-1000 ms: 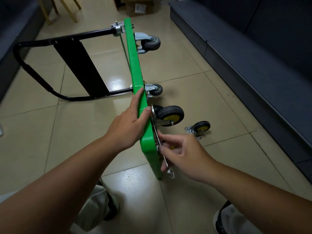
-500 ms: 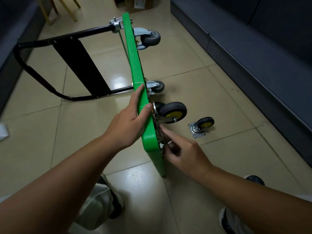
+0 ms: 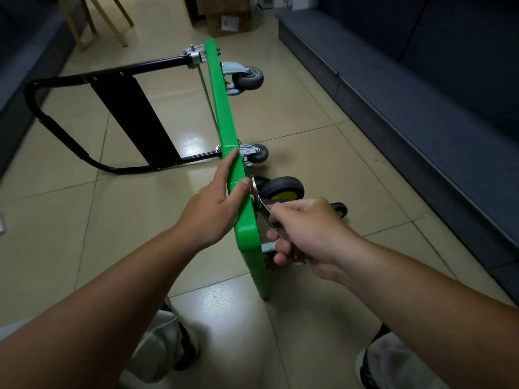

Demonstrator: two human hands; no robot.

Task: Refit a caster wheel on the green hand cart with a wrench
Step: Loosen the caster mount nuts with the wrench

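Beige tile floor (image 3: 84,220), dim room. Green hand cart (image 3: 222,113) stood on its long edge, deck upright, black handle (image 3: 112,74) folded out flat on the cart's top-face side. Two grey casters (image 3: 251,78) at the cart's far end, on its underside. Black caster wheel (image 3: 286,189) with yellow hub against the underside near the cart's near end. Left hand (image 3: 213,209): flat on the cart's upper edge, fingers straight and together, thumb hooked over the underside. Right hand (image 3: 309,228): beside the underside, fingers curled round the wrench (image 3: 264,211), wrench head up at the caster's mounting plate. Second yellow-hub caster (image 3: 339,210) on the floor, underside side of the cart, mostly hidden behind the right hand. Dark sofa (image 3: 421,108) further out on that side.
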